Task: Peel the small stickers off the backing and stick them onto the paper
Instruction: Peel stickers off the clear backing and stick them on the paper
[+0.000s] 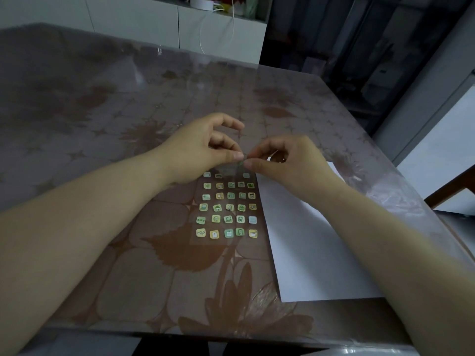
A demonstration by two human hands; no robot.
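A clear backing (223, 201) lies near the middle of the desk (102, 98). It carries rows of small square stickers (228, 219) in green, yellow and pale blue. The near end of the backing lies flat on the desk, and its far end is lifted between the two hands.

The left hand (203, 147) comes over the backing's far left corner. Its fingers (235, 155) are narrowed, thumb and forefinger pressed together on the backing's far edge, with the other fingers curled loosely above.

The right hand (288, 163) is at the backing's far right corner, almost touching the left hand. Its fingers (250, 164) are also narrow, thumb and forefinger pinching a small sticker (240, 163), a greenish one at the far edge of the backing. I cannot tell whether this small sticker is already free of the backing or still stuck to it.

The white paper (308, 240) lies flat just right of the backing, its long left edge running alongside the backing's right edge. The right forearm crosses over the paper's far part.

Beyond the backing, past the far edge of the desk, stands a white cabinet (221, 34) with a white cable (232, 21) hanging down its front.
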